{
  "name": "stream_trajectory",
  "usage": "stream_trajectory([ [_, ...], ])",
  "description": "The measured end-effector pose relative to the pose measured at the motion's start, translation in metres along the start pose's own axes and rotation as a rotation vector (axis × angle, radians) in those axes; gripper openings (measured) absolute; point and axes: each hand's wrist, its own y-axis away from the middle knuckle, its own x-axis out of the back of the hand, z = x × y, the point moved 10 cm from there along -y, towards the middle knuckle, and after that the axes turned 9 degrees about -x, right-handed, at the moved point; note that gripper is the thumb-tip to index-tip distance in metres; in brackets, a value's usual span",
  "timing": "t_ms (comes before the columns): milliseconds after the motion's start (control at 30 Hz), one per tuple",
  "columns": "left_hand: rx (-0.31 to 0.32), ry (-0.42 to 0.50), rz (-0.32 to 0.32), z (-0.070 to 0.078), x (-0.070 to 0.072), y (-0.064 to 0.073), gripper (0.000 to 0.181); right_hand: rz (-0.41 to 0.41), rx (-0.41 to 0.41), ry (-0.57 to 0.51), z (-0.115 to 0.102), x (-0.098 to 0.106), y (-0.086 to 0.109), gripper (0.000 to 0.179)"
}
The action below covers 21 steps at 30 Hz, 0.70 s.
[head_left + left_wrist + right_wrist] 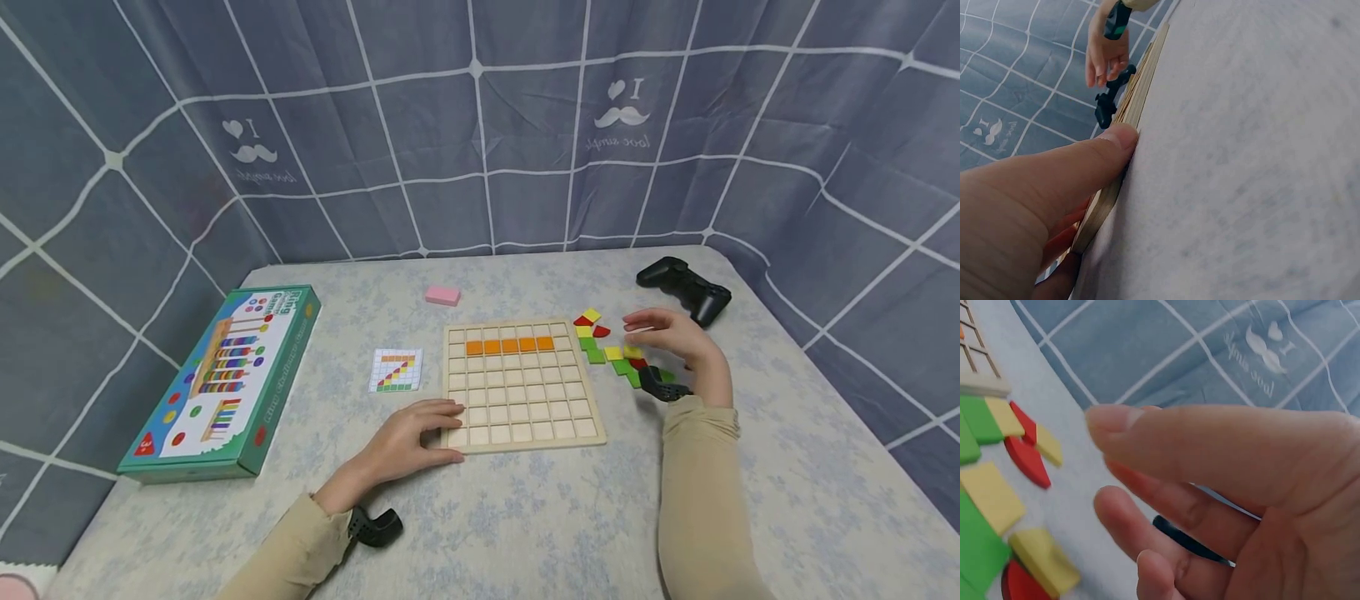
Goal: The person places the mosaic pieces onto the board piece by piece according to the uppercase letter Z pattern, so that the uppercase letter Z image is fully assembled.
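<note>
At its near left corner, a wooden grid board [522,390] is held by my left hand [405,442]. In the left wrist view the thumb [1124,136] presses the board's edge [1147,81], while the other fingers sit partly hidden along the adjoining side. Several orange square tiles [510,346] fill part of an upper row. Above the loose tiles to the right of the board hovers my right hand [678,340], its fingers loosely bent and nothing between them. Below it, the right wrist view has green tiles [982,419], yellow tiles [991,494] and red quarter-round tiles [1027,464].
A pattern card [396,371] lies left of the board, showing orange, red, yellow and green shapes. Behind it is a pink block [442,296]. A green game box [217,383] occupies the left side, and a black game controller [684,287] the far right. Curtains [420,125] surround the table.
</note>
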Motion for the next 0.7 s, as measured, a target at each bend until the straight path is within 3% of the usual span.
stream_trajectory([
  [300,0.007,0.01,0.002,-0.002,-0.001,0.002,0.046,-0.028,-0.119,-0.024,0.03,-0.001,-0.004,0.062],
  [700,0.025,0.012,-0.001,-0.002,-0.001,0.0,0.045,-0.044,-0.103,-0.084,0.038,-0.003,-0.008,0.058],
])
